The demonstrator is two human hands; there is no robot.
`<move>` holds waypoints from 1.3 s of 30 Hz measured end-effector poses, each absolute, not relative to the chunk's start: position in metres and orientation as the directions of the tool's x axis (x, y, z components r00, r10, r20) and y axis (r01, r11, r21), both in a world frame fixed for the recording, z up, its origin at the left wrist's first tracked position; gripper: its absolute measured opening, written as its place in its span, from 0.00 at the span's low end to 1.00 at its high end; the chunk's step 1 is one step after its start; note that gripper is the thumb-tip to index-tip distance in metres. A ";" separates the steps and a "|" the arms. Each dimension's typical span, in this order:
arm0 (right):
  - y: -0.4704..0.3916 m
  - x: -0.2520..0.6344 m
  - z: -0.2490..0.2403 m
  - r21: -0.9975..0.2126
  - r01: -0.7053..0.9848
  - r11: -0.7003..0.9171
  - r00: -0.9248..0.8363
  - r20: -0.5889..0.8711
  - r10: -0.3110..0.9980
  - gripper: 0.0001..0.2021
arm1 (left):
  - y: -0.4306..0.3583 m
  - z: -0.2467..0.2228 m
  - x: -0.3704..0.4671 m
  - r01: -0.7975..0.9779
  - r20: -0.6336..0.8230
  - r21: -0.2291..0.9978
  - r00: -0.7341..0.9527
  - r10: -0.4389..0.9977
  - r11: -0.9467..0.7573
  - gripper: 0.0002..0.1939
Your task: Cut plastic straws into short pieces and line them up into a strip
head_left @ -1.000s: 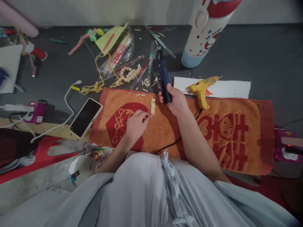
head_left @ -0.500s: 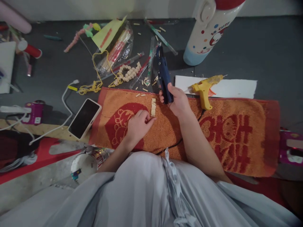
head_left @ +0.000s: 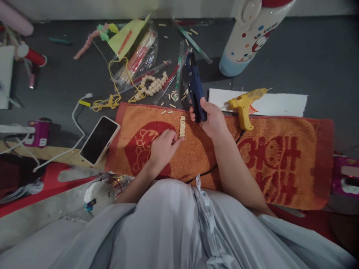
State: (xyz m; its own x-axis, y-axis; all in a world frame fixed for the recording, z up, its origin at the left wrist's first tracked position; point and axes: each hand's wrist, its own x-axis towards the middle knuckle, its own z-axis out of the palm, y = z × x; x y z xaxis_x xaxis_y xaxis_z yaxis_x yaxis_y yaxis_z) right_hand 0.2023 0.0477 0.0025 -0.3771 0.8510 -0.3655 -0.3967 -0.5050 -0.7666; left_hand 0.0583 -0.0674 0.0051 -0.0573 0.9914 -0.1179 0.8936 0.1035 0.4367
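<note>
My right hand (head_left: 213,119) is wrapped round the lower end of a dark blue hand tool (head_left: 196,87) with a pliers-like shape, held upright above the towel's back edge. On the orange towel (head_left: 196,153) rests my left hand (head_left: 164,147), its fingers curled in. The thumb tip reaches the near end of a neat row of short wooden stick pieces (head_left: 182,127). Whether anything sits between the curled fingers is hidden. More loose pieces (head_left: 170,111) lie scattered at the towel's back edge. A beaded-looking cluster of joined stick pieces (head_left: 155,86) lies behind them.
A yellow glue gun (head_left: 244,106) lies on a white board (head_left: 286,104) at right, near a tall bottle (head_left: 241,45). Behind my hands are a plastic bag of sticks (head_left: 137,56) and yellow yarn (head_left: 108,103). Left of the towel lies a phone (head_left: 99,140).
The view has shifted slightly. Both hands and the blue tool keep nearly the same places over the towel.
</note>
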 end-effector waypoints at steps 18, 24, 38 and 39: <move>0.048 0.202 0.002 -0.753 -0.399 -0.524 -0.382 -0.383 0.841 0.15 | -0.065 0.004 0.051 0.850 -0.117 0.524 0.016 0.993 0.048 0.11; 0.047 0.202 0.000 -0.753 -0.408 -0.516 -0.375 -0.377 0.847 0.15 | -0.065 0.003 0.051 0.852 -0.123 0.520 -0.001 0.992 0.066 0.11; 0.049 0.202 -0.003 -0.736 -0.415 -0.535 -0.399 -0.381 0.834 0.15 | -0.067 0.007 0.047 0.809 -0.112 0.578 -0.050 0.992 0.106 0.12; 0.049 0.202 -0.003 -0.730 -0.424 -0.536 -0.405 -0.376 0.833 0.15 | -0.067 0.008 0.046 0.797 -0.108 0.594 -0.058 0.992 0.112 0.12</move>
